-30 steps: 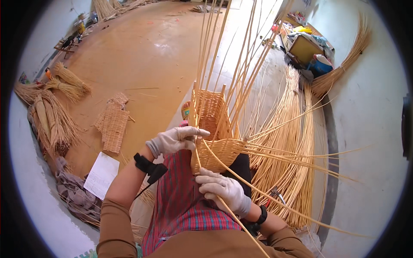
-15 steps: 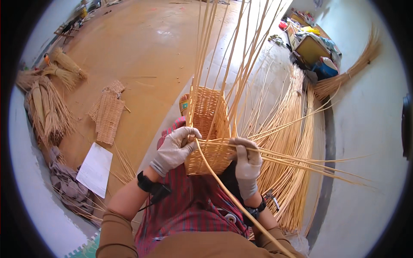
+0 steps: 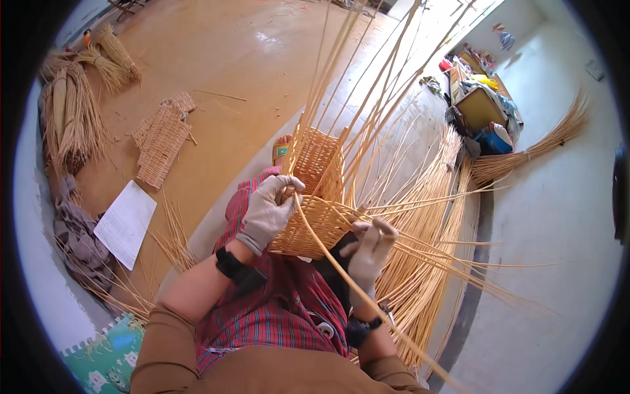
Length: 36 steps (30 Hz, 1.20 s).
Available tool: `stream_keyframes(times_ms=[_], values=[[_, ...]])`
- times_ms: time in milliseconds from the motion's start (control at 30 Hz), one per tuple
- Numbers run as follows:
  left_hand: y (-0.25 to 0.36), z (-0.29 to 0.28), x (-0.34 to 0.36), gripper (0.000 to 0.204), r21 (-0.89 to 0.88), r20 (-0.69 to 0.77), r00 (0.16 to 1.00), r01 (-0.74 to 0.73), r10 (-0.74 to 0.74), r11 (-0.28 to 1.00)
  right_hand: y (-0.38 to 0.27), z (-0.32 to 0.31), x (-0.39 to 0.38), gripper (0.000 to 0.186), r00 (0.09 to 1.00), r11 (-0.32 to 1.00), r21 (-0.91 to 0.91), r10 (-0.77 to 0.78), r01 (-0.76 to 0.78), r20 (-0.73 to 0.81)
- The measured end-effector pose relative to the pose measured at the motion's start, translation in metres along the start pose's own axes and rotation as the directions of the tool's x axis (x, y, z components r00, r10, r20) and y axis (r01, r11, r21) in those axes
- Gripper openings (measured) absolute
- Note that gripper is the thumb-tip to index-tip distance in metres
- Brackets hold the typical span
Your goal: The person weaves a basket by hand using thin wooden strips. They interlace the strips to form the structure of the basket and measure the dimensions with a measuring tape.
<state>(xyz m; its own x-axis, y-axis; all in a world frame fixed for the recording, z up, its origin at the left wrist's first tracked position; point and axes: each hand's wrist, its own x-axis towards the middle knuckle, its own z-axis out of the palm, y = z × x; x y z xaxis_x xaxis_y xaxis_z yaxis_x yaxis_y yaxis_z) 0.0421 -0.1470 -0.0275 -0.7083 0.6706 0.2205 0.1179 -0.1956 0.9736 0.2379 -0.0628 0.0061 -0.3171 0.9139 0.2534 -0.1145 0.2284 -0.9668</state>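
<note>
A rectangular wicker basket [image 3: 308, 230] rests on my lap, partly woven, with long upright canes [image 3: 367, 98] rising from its walls. My left hand [image 3: 268, 213], in a pale glove, is closed at the basket's near left corner. It pinches a thick cane [image 3: 341, 277] that curves down toward the lower right, past my right forearm. At the near right corner my right hand [image 3: 371, 253], also gloved, has its fingers apart and slightly blurred. Several thin canes [image 3: 446, 258] stick out sideways from that corner, just beyond the fingers.
Bundles of long canes [image 3: 420, 262] lie on the floor to my right. At the left are a flat woven piece [image 3: 163, 148], a white board [image 3: 126, 223], a grey cloth [image 3: 79, 230] and tied cane bundles [image 3: 75, 111]. A cluttered cabinet [image 3: 482, 108] stands by the right wall.
My right hand has loosened from the rim and moved slightly left and down, fingers spreading. My left hand keeps its pinch at the corner. The whole view has turned a little.
</note>
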Motion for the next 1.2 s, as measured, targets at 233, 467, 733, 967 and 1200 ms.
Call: stream_keyframes(times_ms=[233, 467, 733, 967, 1200], values=[[0.052, 0.037, -0.052, 0.016, 0.397, 0.028, 0.927, -0.353, 0.373, 0.848, -0.017, -0.049, 0.013, 0.015, 0.95, 0.948, 0.084, 0.31, -0.306, -0.044], [0.037, 0.082, 0.004, 0.012, 0.394, 0.161, 0.987, -0.047, -0.019, 0.918, -0.05, -0.025, 0.075, 0.03, 0.921, 0.519, -0.795, -0.37, 0.313, 0.12], [0.034, 0.076, -0.018, 0.029, 0.245, 0.07, 0.994, -0.101, 0.086, 0.964, -0.018, -0.029, 0.064, 0.036, 0.892, 0.47, -0.764, -0.324, 0.442, 0.317], [0.011, -0.005, -0.024, 0.035, 0.136, -0.091, 0.988, -0.115, 0.128, 0.984, -0.077, 0.028, 0.014, 0.04, 0.704, 0.749, -0.199, -0.448, 0.632, 0.551], [0.023, -0.027, 0.039, 0.034, 0.263, 0.451, 0.892, -0.169, 0.034, 0.95, -0.043, 0.041, -0.025, 0.038, 0.669, 0.758, -0.204, -0.373, 0.619, 0.643]])
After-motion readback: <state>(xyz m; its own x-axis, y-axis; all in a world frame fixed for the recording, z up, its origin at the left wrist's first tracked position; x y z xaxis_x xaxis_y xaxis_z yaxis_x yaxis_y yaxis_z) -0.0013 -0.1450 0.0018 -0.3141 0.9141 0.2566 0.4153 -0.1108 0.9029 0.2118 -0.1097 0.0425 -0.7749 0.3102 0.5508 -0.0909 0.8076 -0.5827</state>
